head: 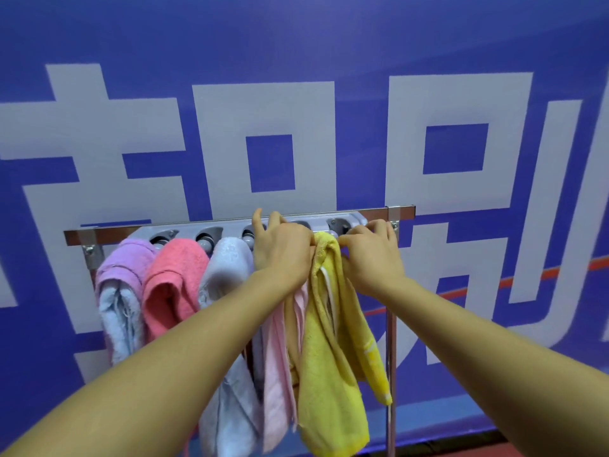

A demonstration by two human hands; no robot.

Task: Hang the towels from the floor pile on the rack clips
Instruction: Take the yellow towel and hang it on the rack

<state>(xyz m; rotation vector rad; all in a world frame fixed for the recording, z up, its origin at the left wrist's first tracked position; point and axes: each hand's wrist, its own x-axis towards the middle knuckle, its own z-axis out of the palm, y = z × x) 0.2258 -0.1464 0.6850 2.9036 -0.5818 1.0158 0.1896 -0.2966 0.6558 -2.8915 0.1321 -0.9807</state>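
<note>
- Towel (329,357), yellow: top bunched against the grey clip rail (357,216) near its right end, between both hands; the rest hangs below.
- Left hand (283,252): fingers curled on the towel's top left.
- Right hand (369,255): fingertips pinch its top right.
- Coral towel (174,278): hangs well left.

Big blue wall (296,44) is filling the whole background, with huge white characters (99,127) sprawling across it. An orange stripe (601,262) is slanting along on the right.

Left hand (283,250), right hand (370,255): curled grips.
</note>
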